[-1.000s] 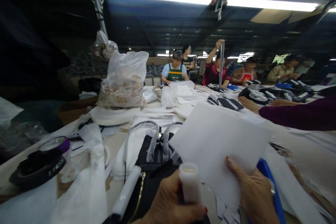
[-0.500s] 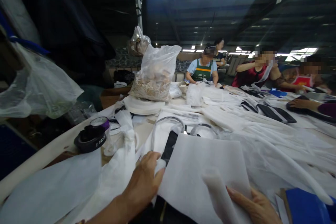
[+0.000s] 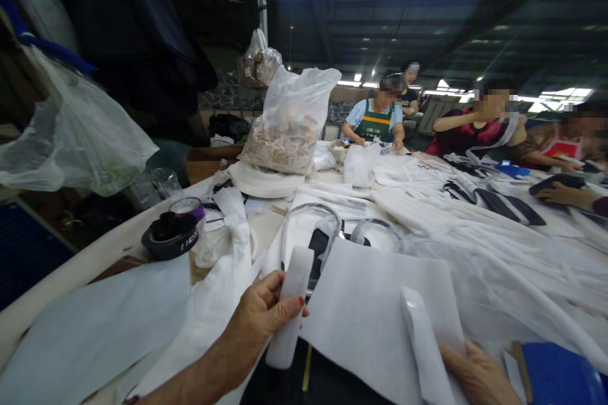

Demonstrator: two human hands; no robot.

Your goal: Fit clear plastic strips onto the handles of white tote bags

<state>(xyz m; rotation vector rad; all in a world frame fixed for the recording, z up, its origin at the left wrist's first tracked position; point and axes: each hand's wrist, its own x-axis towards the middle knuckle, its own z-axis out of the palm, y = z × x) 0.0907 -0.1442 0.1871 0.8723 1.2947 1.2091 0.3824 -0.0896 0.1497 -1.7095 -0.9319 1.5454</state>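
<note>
My left hand is closed around a flat white foam strip, held upright with thumb in front. To the right, my right hand grips the lower right part of a large white foam sheet. A second, folded white strip with a shiny patch of tape near its top stands against the sheet, by my right fingertips; whether they hold it too is hard to see. Beneath lies a black item with a yellow metallic line. Behind my left hand are plastic-wrapped curved handles and a black piece.
Rolls of black and purple tape lie at the left. A blue tape dispenser-like object sits at lower right. A big filled plastic bag stands at the back. Several co-workers sit across the table, one in a green apron.
My left hand has raised the strip so its length now shows upright. My right hand has shifted slightly right with the sheet. The whole view has tilted a little downward.
</note>
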